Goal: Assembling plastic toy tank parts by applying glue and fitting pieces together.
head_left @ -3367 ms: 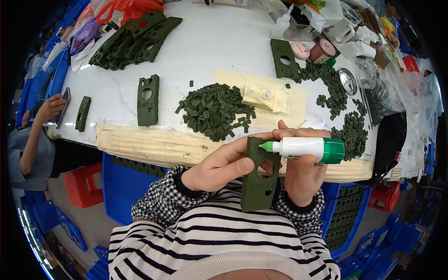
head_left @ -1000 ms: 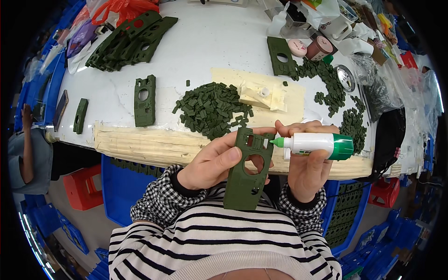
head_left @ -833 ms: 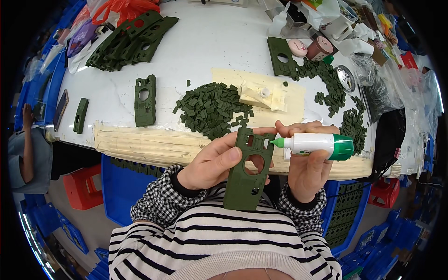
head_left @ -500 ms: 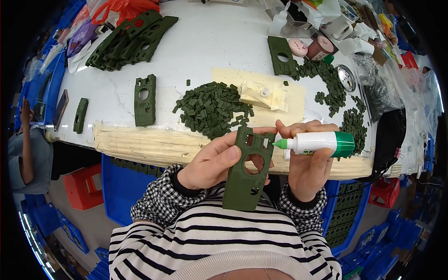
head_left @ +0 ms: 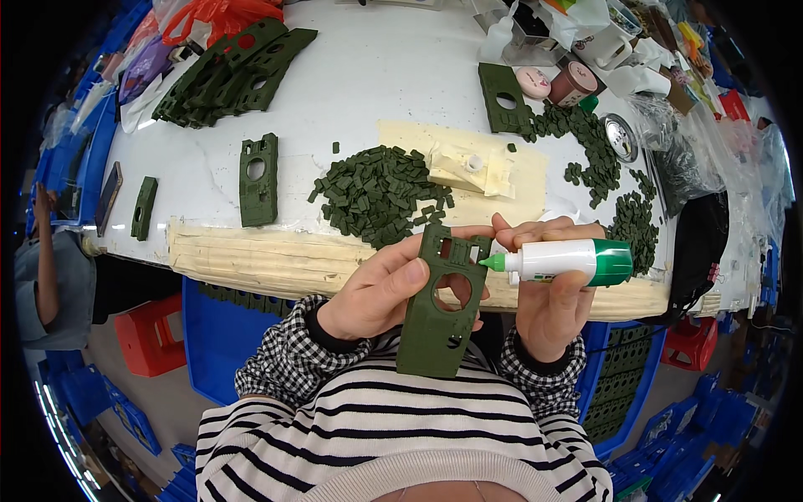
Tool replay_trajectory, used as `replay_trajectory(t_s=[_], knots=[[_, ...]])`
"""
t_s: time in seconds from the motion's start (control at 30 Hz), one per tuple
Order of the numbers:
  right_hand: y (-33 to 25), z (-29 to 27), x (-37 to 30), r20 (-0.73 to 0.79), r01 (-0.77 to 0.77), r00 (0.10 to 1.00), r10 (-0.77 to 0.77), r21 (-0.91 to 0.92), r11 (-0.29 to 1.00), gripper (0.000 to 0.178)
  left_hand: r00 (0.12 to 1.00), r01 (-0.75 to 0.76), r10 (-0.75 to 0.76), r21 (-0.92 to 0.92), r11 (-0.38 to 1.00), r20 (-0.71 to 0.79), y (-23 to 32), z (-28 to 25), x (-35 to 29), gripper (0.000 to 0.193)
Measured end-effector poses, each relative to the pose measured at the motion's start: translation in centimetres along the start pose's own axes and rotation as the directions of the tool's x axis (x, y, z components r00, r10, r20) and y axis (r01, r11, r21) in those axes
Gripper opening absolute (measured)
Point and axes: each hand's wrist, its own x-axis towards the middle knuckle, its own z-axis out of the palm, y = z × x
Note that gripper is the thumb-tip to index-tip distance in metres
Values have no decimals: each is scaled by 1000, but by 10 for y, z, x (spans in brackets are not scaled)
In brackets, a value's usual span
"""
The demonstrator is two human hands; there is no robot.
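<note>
My left hand [head_left: 381,289] is closed on a dark green plastic hull plate [head_left: 428,341] with a large round hole and smaller square openings, tilted upright before my chest. Between the fingers and thumb of my right hand [head_left: 548,309] lies a white glue bottle [head_left: 556,261] with a green base, held level. Its green nozzle tip points left and sits at the plate's upper right edge, by a square opening. Just beyond the plate is a heap of small dark green plastic pieces [head_left: 376,192]. The fingertips behind the plate are partly hidden.
A cardboard-like taped block [head_left: 468,170] stands beside the heap. Another hull plate [head_left: 258,180] lies left, with stacked plates [head_left: 234,75] behind. More small pieces [head_left: 631,230] lie right. Padding [head_left: 268,258] lines the table's front edge; blue bins [head_left: 219,343] stand below. Someone's arm [head_left: 46,251] shows far left.
The glue bottle has shifted slightly left and down, bringing its nozzle tip over the plate's edge. The plate stays nearly in place in my left hand.
</note>
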Motion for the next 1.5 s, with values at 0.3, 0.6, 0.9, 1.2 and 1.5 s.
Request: replay_trajectory(t_s=[0.3, 0.6, 0.9, 1.2, 1.5], knots=[[-1, -1, 0, -2, -4, 1000, 3, -10, 1000, 41, 1000, 6, -6, -1, 1000, -4, -1, 0, 1, 84], [-7, -8, 3, -108, -175, 970, 217, 313, 934, 42, 996, -67, 69, 47, 997, -49, 17, -3, -15, 91], [-6, -11, 1, -165, -157, 963, 215, 307, 939, 39, 553, -348, 673, 598, 722, -491, 109, -82, -114, 37], [-10, -5, 2, -125, -186, 968, 219, 235, 954, 39, 540, 7, 510, 610, 793, -670, 139, -156, -137, 33], [-6, -18, 2, -66, -164, 979, 194, 313, 935, 33, 412, 321, 710, 820, 474, -571, 139, -159, -120, 33]])
